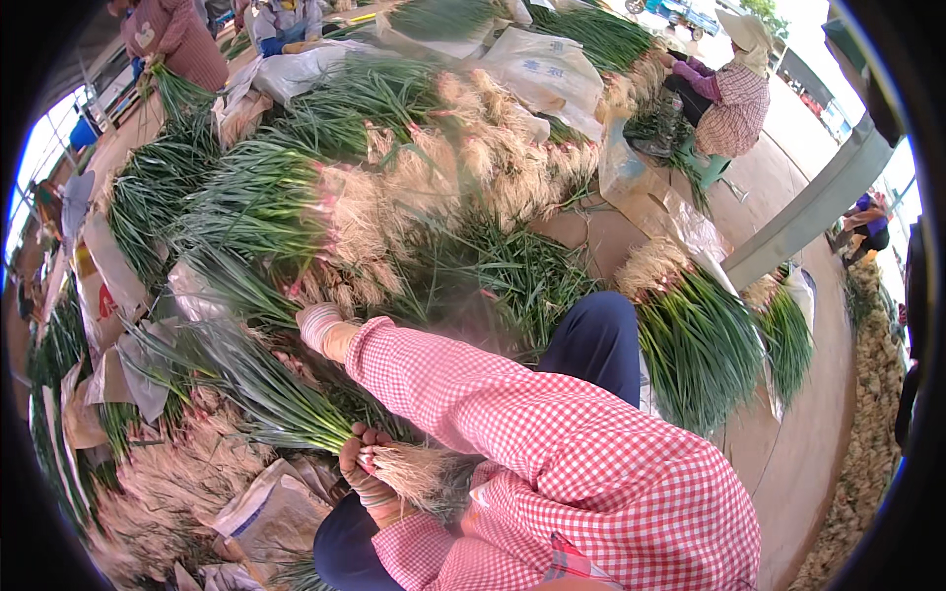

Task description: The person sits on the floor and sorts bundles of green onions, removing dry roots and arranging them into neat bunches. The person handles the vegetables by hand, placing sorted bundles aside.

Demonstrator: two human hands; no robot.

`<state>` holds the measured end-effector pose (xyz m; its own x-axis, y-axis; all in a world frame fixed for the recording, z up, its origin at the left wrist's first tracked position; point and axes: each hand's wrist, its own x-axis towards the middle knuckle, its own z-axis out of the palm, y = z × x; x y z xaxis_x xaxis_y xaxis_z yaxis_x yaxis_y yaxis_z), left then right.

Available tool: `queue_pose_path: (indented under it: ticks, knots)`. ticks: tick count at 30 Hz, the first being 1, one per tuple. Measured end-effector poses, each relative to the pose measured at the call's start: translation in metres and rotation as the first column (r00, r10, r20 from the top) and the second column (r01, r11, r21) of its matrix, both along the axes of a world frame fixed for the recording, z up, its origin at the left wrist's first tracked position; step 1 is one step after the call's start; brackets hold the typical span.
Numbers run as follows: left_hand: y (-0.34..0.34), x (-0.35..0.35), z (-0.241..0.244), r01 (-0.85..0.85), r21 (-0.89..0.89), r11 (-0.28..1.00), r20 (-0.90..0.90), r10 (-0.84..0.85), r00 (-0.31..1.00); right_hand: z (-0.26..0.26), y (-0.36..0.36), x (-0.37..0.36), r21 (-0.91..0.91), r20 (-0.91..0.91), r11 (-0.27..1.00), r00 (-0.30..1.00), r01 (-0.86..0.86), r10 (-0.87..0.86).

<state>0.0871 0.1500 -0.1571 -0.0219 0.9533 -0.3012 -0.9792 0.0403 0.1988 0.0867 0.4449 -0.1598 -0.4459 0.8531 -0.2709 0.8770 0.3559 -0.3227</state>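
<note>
My left hand, in a soiled glove, grips a bunch of spring onions just above the roots. The pale roots point toward my body and the green leaves fan out to the upper left. My right hand, in a striped glove, reaches across to the left. It is at the lower edge of a large pile of spring onions, beside reddish bulbs and stems. Its fingers are mostly hidden, so I cannot tell whether it holds any. Loose green leaves lie in a heap before my knee.
A stacked bundle of spring onions lies at my right on plastic sheeting. A slanting grey post stands beyond it. White woven sacks lie among the piles. One person sits at the upper right; others work at the upper left.
</note>
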Motion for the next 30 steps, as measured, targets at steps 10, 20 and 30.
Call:
queue_pose_path:
  ticks: [10, 20, 30]
  knots:
    - [0.007, 0.001, -0.058, -0.003, -0.090, 0.996, -0.338, -0.028, 0.941, 0.013, -0.161, 0.101, -0.272, -0.350, 0.926, 0.924, -0.260, 0.157]
    - [-0.022, 0.020, -0.106, 0.125, -0.272, 0.954, -0.296, -0.206, 0.933, -0.022, -0.183, 0.151, -0.758, -0.543, 0.652, 0.563, -0.010, -0.623]
    - [-0.032, 0.041, -0.074, 0.065, -0.228, 0.971, -0.263, -0.126, 0.956, -0.054, -0.215, 0.139, -0.793, -0.533, 0.601, 0.364, 0.098, -0.764]
